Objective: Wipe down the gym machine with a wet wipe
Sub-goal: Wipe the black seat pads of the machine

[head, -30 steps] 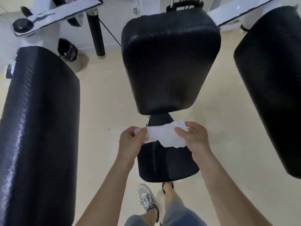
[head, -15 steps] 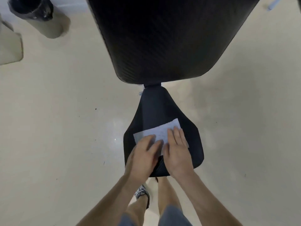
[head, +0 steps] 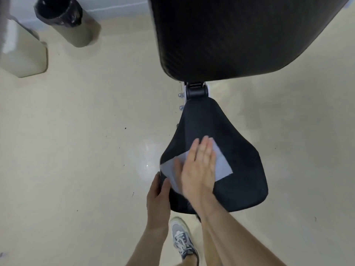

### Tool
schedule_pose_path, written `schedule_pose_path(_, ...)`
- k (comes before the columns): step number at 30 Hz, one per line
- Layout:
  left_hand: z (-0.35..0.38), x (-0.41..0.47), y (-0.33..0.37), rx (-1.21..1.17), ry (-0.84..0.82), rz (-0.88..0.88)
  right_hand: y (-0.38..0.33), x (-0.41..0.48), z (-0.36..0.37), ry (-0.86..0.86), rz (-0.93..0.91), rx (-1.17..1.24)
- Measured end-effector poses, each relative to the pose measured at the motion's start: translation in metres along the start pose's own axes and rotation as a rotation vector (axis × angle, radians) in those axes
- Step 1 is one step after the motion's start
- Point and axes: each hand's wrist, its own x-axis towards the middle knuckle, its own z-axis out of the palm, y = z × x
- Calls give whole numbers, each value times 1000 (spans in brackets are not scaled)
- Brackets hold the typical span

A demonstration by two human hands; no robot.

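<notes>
The gym machine's black padded seat lies below me, with the large black back pad above it, joined by a black bracket. A white wet wipe lies spread flat on the seat's left half. My right hand presses flat on the wipe, fingers together and stretched out. My left hand grips the seat's near-left edge, its fingers curled over the rim beside the wipe's lower corner.
A bin lined with a black bag stands at the upper left on the cream floor. A pale machine base sits beside it. My shoe is under the seat's front edge. Bolts stick out left of the bracket.
The wipe went from held up between both hands to spread on the seat. My left hand has left the wipe and taken the seat's edge; my right hand slid across it.
</notes>
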Motion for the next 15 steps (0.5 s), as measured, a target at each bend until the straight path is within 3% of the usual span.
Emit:
schedule_pose_path(4,-7,-6,-2,-78,102,-58,8,-56,17,-76,-442,-88)
schedule_pose_path(5,-9,-8,-2,-55,91,-38,30,-60,14,-67,-466,-117)
schedule_pose_path(8,-8,-11,-1,122,23,53,101,-41,-3,55,-210,-210)
schedule_pose_path(11,-9,-7,-9,222,-14,119,83,-3,-10,122,103,-138)
schedule_pose_path(13,-13,-4,-13,153,-17,83,31,8,4,68,1,-100)
schedule_pose_path(15,-18,1,-12,59,-4,27,-2,-8,14,7,-256,-102)
